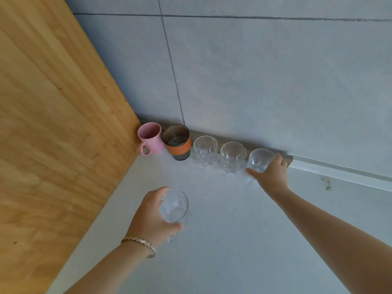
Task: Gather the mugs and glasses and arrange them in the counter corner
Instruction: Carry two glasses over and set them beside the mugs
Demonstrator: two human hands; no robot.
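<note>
Head view – one pink mug (149, 137), one orange-banded tumbler (177, 143), four glasses, left hand (151, 217) and right hand (272, 176) each gripping one

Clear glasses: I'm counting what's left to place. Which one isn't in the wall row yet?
The glass in the left hand, nearer the camera; the other three line the wall.

We find no text, label, brand, number or sign that can be read anywhere in this view. The pink mug (151, 138), the tumbler with the orange band (177, 142) and the clear glasses carry no print we can make out. The wall tiles (275, 85) and the wooden panel (53, 124) are likewise unmarked.
</note>
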